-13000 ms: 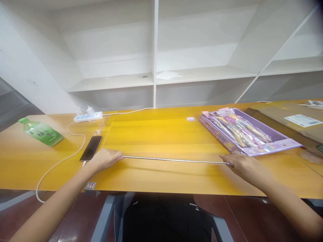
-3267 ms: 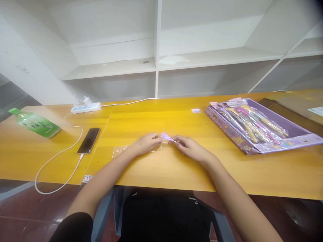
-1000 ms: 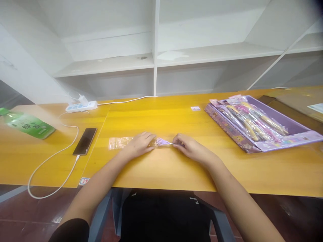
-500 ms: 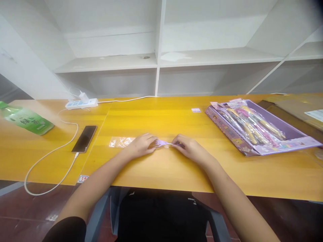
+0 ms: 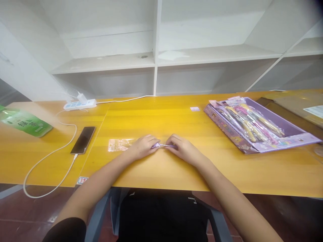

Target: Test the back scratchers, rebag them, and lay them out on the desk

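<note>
My left hand (image 5: pixel 141 148) rests low over the table, fingers closed around the purple end of a slim pen-like item (image 5: pixel 164 145). My right hand (image 5: pixel 183 149) pinches the other end, which is also purple. A thin silvery shaft shows in the small gap between my fingertips. Most of the item is hidden by my fingers, so its exact kind is unclear. From under my left wrist a clear plastic sleeve (image 5: pixel 120 145) sticks out to the left, flat on the table.
A purple patterned box (image 5: pixel 290 139) at right holds several wrapped pen-like items (image 5: pixel 252 121). Behind it is a cardboard box (image 5: pixel 292 104). At left lie a phone (image 5: pixel 83 139) on a white cable, a power strip (image 5: pixel 79 105) and a green bottle (image 5: pixel 26 121). White shelving (image 5: pixel 155 60) stands behind.
My hands have drawn slightly closer together. The purple end, spread and visible before, is now mostly covered by my left fingers. More silvery shaft shows. The view has shifted slightly.
</note>
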`<action>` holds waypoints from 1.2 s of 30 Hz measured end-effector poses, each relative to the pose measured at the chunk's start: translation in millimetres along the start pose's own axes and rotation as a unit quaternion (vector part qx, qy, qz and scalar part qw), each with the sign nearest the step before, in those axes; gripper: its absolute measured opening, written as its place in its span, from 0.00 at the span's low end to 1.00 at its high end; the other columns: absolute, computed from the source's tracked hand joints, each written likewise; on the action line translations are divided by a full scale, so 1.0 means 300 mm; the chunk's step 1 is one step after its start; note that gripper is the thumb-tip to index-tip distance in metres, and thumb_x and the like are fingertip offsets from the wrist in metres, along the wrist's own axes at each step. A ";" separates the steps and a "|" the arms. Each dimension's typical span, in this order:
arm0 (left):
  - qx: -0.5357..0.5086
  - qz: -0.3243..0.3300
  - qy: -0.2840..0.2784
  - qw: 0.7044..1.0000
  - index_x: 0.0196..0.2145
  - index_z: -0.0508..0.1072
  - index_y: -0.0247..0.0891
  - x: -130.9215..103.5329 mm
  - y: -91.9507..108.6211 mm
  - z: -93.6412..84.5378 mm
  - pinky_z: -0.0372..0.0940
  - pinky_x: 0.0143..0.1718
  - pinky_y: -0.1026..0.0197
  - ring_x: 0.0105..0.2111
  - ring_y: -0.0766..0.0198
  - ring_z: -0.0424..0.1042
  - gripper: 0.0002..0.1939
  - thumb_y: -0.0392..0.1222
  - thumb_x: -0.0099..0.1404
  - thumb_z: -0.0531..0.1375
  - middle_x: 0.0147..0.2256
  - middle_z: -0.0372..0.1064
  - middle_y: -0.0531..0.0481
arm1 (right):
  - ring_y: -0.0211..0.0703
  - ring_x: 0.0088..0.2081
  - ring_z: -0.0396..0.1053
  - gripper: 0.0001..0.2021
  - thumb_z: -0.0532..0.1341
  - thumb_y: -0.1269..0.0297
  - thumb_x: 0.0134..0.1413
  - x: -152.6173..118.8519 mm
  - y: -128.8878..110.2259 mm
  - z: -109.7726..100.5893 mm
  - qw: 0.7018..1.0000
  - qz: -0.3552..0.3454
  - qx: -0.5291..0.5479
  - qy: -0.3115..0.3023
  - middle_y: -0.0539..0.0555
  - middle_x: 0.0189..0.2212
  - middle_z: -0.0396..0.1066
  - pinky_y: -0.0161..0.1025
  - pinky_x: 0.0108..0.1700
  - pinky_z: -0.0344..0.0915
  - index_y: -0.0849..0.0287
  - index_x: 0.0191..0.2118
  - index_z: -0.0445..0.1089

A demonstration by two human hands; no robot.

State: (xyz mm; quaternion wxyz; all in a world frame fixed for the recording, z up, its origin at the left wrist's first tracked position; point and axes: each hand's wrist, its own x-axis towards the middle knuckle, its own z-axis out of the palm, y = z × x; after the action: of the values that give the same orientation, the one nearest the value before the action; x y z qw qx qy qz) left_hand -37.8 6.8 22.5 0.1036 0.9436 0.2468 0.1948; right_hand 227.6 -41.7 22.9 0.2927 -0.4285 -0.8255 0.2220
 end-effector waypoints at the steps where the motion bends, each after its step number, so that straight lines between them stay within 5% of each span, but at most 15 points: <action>1: 0.000 -0.003 0.003 1.000 0.52 0.75 0.37 -0.001 -0.005 0.001 0.71 0.49 0.52 0.45 0.54 0.74 0.12 0.42 0.77 0.57 0.44 0.77 0.41 | 0.46 0.40 0.72 0.07 0.62 0.56 0.70 -0.005 0.005 -0.017 1.000 0.016 -0.002 -0.009 0.56 0.42 0.72 0.43 0.43 0.70 0.54 0.44 0.70; 6: 0.002 -0.034 0.019 0.999 0.53 0.75 0.37 -0.015 -0.041 -0.008 0.71 0.50 0.51 0.47 0.53 0.75 0.12 0.42 0.75 0.61 0.46 0.78 0.42 | 0.50 0.45 0.73 0.10 0.70 0.61 0.58 -0.053 0.096 -0.130 0.995 0.078 -0.041 -0.041 0.56 0.44 0.75 0.46 0.49 0.69 0.54 0.44 0.74; 10: -0.008 -0.038 0.010 0.999 0.54 0.74 0.37 -0.023 -0.058 -0.014 0.71 0.51 0.50 0.48 0.52 0.74 0.14 0.41 0.73 0.63 0.46 0.78 0.42 | 0.45 0.35 0.72 0.04 0.66 0.64 0.58 -0.072 0.133 -0.169 0.990 0.111 -0.025 -0.087 0.55 0.36 0.76 0.41 0.38 0.69 0.56 0.39 0.77; 20: -0.052 -0.023 0.024 0.998 0.53 0.76 0.37 -0.015 -0.057 0.024 0.71 0.52 0.51 0.47 0.54 0.75 0.11 0.40 0.76 0.60 0.45 0.79 0.43 | 0.40 0.31 0.70 0.05 0.63 0.62 0.65 -0.037 0.065 -0.118 0.999 0.044 0.020 -0.013 0.54 0.36 0.74 0.39 0.35 0.68 0.56 0.40 0.76; 27: -0.062 -0.058 0.014 0.996 0.55 0.71 0.39 -0.021 -0.043 -0.040 0.70 0.55 0.46 0.52 0.50 0.73 0.23 0.48 0.67 0.70 0.52 0.74 0.40 | 0.40 0.33 0.71 0.03 0.63 0.66 0.65 -0.030 0.082 -0.080 0.999 0.038 0.011 -0.022 0.54 0.37 0.73 0.38 0.36 0.69 0.56 0.41 0.75; 32: -0.048 -0.022 0.004 0.999 0.43 0.73 0.40 -0.029 -0.045 -0.072 0.69 0.51 0.52 0.48 0.54 0.73 0.05 0.42 0.73 0.64 0.47 0.74 0.44 | 0.40 0.31 0.71 0.03 0.63 0.66 0.65 -0.032 0.079 -0.094 0.999 0.043 0.010 -0.005 0.53 0.36 0.73 0.39 0.35 0.69 0.56 0.40 0.75; 36: -0.046 -0.023 -0.009 0.999 0.46 0.73 0.40 -0.029 -0.033 -0.066 0.69 0.52 0.52 0.49 0.54 0.74 0.07 0.42 0.72 0.64 0.47 0.74 0.45 | 0.40 0.32 0.71 0.03 0.64 0.66 0.65 -0.036 0.081 -0.095 0.999 0.043 0.008 -0.009 0.53 0.36 0.73 0.39 0.36 0.70 0.55 0.41 0.76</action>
State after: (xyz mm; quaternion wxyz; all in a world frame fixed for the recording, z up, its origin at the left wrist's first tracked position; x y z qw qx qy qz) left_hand -57.2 12.8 34.9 0.1536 0.9338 0.2579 0.1946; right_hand 265.8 -34.5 25.4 0.2786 -0.4589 -0.8073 0.2449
